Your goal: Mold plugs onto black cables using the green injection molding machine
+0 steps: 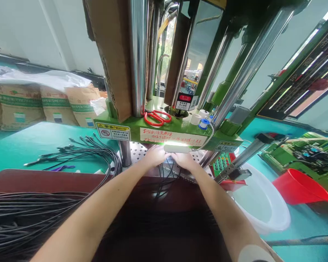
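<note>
Both my hands reach under the front plate of a green press (177, 125). My left hand (155, 155) is beneath a bright lamp tube (177, 149), its fingers partly washed out by glare. Close beside it, my right hand (182, 160) reaches in from the other side, and the thumbs nearly meet. The hands look closed around something low in the press that I cannot make out. Thin black cables (161, 178) hang down just below them, over a perforated metal plate (136, 152).
Red-handled scissors (157, 118) lie on the press plate, near white and blue tape rolls (203, 123). Bundled black cables (30, 209) cover the left side, their ends on a green table (43, 140). At right stand a white tub (282, 214) and a red bucket (300, 187).
</note>
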`<state>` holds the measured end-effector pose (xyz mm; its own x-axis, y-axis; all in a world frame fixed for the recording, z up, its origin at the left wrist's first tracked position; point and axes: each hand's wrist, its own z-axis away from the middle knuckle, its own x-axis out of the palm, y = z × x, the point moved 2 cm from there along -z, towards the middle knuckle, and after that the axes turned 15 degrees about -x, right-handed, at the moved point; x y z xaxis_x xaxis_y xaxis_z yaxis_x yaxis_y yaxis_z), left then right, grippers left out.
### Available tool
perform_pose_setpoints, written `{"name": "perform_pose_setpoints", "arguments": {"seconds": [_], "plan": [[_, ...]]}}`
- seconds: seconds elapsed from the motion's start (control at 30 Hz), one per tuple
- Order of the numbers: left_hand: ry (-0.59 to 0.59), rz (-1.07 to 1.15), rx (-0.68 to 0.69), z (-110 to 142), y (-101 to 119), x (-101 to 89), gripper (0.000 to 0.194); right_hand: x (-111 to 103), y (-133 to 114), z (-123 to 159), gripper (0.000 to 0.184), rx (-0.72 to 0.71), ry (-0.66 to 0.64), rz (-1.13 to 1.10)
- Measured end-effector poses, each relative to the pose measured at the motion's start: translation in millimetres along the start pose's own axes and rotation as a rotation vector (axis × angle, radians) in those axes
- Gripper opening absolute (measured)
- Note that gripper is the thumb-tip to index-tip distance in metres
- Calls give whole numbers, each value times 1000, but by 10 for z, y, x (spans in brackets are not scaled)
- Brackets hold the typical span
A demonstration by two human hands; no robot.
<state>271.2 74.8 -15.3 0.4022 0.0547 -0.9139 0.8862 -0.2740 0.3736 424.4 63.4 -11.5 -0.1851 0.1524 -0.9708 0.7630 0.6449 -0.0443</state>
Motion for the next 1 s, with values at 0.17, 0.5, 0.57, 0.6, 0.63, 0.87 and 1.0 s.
{"name": "perform_pose_setpoints", "arguments": {"seconds": [0.17, 0.5, 0.57, 0.6, 0.63, 0.87, 1.0], "plan": [[-84, -116, 196, 10, -214, 7, 45, 22, 19, 90, 39, -76, -47, -7], [-103, -68, 84, -112, -305, 208, 51, 114, 14, -29, 42, -38, -106, -12], [-95, -56, 84, -130, -285, 214, 52, 110, 3, -46, 42, -32, -102, -8], [-95, -52, 89, -136, -278, 208, 52, 102, -1, -50, 42, -30, -99, -5], [-97, -51, 95, -140, -277, 196, 53, 88, -2, -48, 42, -28, -94, -1], [-105, -75, 148, -45, -497, 52, 54, -8, 58, 105, 42, -5, -78, 32], [-123, -99, 141, -14, -573, 63, 54, 34, 92, 126, 47, 1, -96, 26]]}}
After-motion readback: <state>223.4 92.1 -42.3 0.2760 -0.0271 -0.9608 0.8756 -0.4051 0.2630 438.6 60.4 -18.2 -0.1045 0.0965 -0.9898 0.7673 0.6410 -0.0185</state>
